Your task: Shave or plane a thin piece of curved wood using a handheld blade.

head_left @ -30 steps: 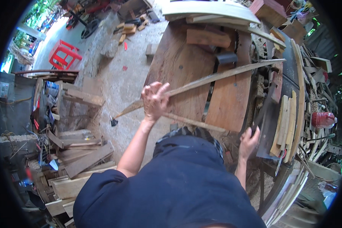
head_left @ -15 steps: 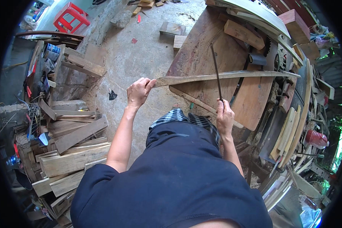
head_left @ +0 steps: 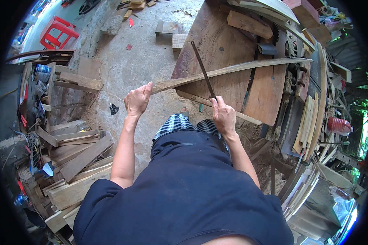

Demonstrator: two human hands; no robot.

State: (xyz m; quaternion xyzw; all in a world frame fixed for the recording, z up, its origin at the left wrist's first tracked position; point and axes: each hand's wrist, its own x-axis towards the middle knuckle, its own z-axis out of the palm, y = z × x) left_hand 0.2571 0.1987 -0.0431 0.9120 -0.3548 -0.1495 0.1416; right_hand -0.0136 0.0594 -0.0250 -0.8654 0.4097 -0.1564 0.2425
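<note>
My left hand [head_left: 137, 100] is closed around the near end of a long, curved wooden strip [head_left: 229, 70]. The strip reaches right across a wooden tabletop [head_left: 210, 45], tapering toward its far tip. In my right hand [head_left: 224, 115], closed at its lower end, is a thin dark metal bar [head_left: 203, 67] like a file; its exact kind is not clear. It slants up and left, crossing over the strip, and I cannot tell whether the two touch. Below them a narrow wooden stick [head_left: 218, 107] runs along the tabletop's near edge.
Wooden boards [head_left: 84, 183] are stacked at the left, below a red stool [head_left: 59, 33]. On the tabletop lie a thick wood block [head_left: 249, 24] and a grey cylinder [head_left: 267, 49], close to a toothed round blade [head_left: 276, 34]. A red plastic bottle [head_left: 339, 126] is at the right.
My right hand and the dark bar have moved left and up, with the bar tilting further left. My left hand and the strip's near end have shifted slightly left in view, which has also shifted.
</note>
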